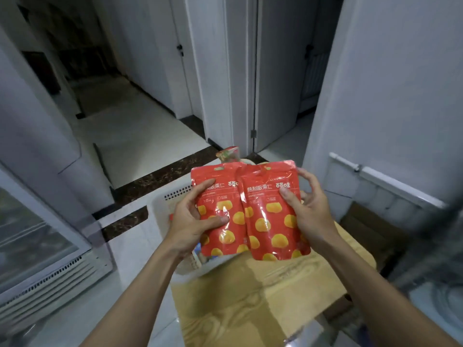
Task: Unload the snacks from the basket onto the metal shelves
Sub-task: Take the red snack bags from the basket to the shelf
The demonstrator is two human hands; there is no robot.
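Left hand: closed on the left red pouch, thumb across its front, fingers behind.
Right hand: closed on the right red pouch, thumb on its front near the right edge.
Pouches: two alike, red with yellow spots, held upright side by side, inner edges overlapping; lifted clear above the basket.
Third packet: only a top showing behind the two pouches; contents and support hidden.
Basket: white, slotted rim, directly under the hands, sitting at the far left corner of a wooden worktop; more goods glimpsed inside, too blurred to count.
Metal shelves: a dark blurred frame at the right edge may be them; cannot tell.
Risk: glossy film slipping from a pinch grip; overlapped edges catching, dragging one pouch loose on the swing to the shelves.
Count: two hands, two held pouches, one further packet, one basket.
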